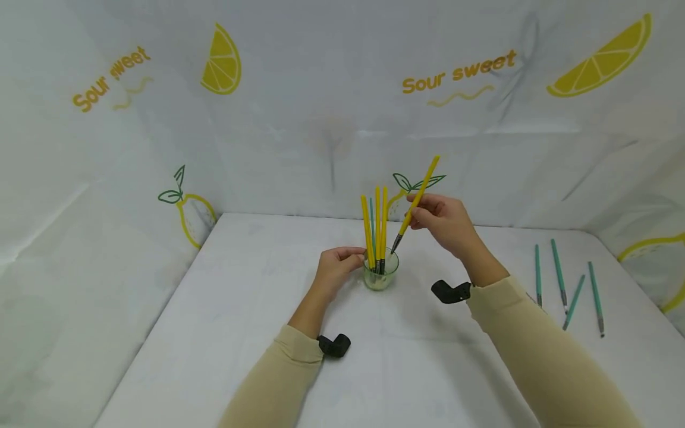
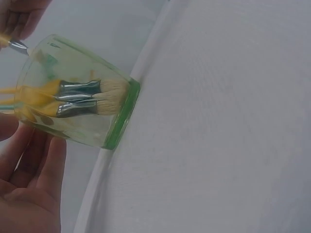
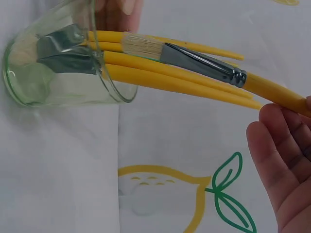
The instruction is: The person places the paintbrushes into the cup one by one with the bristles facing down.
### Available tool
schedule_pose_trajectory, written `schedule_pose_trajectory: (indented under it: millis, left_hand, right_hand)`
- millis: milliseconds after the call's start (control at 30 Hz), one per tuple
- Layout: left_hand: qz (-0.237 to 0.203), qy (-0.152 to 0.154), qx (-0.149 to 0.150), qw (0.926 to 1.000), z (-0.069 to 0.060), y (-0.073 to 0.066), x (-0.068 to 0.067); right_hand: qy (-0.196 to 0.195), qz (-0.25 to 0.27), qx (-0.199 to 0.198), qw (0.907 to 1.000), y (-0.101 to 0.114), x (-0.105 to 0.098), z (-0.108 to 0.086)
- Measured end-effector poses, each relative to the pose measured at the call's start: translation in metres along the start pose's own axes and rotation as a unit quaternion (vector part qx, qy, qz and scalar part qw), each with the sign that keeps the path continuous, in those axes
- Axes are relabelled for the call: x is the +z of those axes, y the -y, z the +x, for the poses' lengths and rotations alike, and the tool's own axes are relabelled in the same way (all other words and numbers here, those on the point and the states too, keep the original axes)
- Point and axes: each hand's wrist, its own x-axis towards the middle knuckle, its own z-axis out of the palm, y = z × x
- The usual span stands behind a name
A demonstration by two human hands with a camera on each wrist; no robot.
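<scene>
A greenish clear glass cup (image 1: 379,280) stands upright on the table, holding several yellow-handled paintbrushes (image 1: 378,229) and a teal-handled one (image 1: 371,223), bristles down. At the cup's left rim, my left hand (image 1: 335,267) steadies the glass between thumb and fingers. My right hand (image 1: 444,224) pinches another yellow paintbrush (image 1: 420,199) by its handle, tilted, with its tip pointing down at the cup's right rim. From the right wrist, that brush's pale flat bristles (image 3: 141,45) appear outside the glass, in front of the other handles. The left wrist view shows bristles near the cup's base.
On the right of the table lie several loose teal paintbrushes (image 1: 596,300), beside my right sleeve. A white sheet (image 1: 321,119) printed with lemons and lettering hangs behind the white table (image 1: 241,297).
</scene>
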Motion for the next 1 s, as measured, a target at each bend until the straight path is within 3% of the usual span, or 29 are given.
schedule_pose_trajectory:
  millis: [400, 1000]
  left_hand:
    - [0.001, 0.0, 0.006, 1.0, 0.003, 0.001, 0.0]
    - [-0.001, 0.002, -0.002, 1.0, -0.002, -0.002, -0.001]
  right_hand:
    - [0.016, -0.135, -0.047, 0.9896, -0.012, 0.031, -0.002]
    - [0.068, -0.156, 0.005, 0.9854, -0.025, 0.047, -0.002]
